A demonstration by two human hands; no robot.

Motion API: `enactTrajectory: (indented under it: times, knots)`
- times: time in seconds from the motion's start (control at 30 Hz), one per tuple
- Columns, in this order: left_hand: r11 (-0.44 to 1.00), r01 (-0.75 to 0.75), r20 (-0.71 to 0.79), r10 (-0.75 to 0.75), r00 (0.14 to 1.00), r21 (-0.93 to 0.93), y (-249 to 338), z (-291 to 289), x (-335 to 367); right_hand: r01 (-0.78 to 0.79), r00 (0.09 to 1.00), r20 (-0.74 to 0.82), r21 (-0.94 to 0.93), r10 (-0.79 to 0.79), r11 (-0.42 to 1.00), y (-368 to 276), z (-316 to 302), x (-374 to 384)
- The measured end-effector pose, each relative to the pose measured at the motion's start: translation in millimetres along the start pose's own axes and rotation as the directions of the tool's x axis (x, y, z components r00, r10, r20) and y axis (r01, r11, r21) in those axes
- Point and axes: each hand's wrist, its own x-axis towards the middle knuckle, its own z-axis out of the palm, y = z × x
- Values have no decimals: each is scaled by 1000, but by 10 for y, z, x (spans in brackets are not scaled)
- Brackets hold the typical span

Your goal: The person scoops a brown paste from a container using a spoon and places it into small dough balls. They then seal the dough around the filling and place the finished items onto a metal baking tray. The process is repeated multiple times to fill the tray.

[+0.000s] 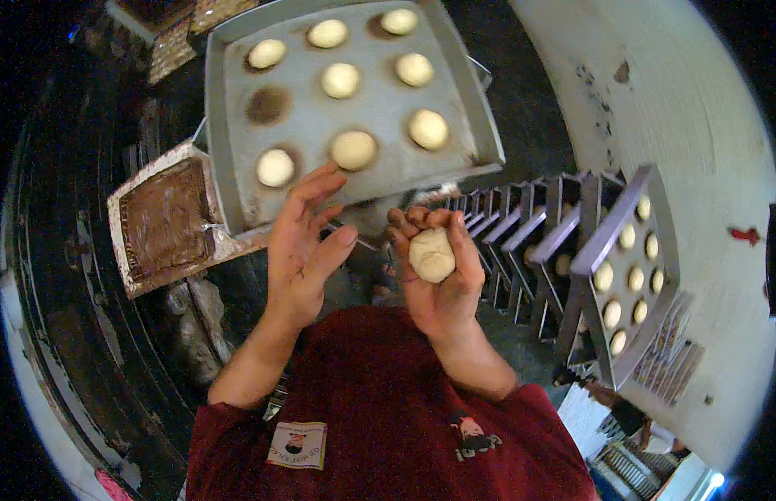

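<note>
A round ball of pale dough [432,255] rests in the cupped palm of my right hand [448,282], its fingers curled around it. My left hand [300,242] is raised beside it with fingers apart and nothing in them. Its fingertips come near the front edge of a grey metal baking tray [380,179]. Several dough balls sit spaced out on that tray, among them one dough ball [353,150] just beyond my left fingertips. A dark round stain [268,105] on the tray's left side has no dough on it.
Left of the tray lies a shallow pan [164,219] coated in brown. To the right stands a tall rack or stack of trays [530,230], its top tray [665,275] holding several dough balls. A pale wall [680,125] runs along the right. Another person [626,415] shows at lower right.
</note>
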Motion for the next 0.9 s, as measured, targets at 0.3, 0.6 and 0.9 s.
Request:
enactTrajectory:
  times: [0.3,0.6,0.9]
  knots:
    - [753,-242,-20,320,947,612,-21,-1334,707,579,810,582,-813,66,63,1017,1027,1922]
    - [767,-296,120,279,953,570,-119,-1562,915,754,633,604,-621,484,-212,1567,1291,2738]
    - [772,-334,149,302,941,542,-154,-1627,935,864,472,685,-237,554,-444,1665,1348,2723]
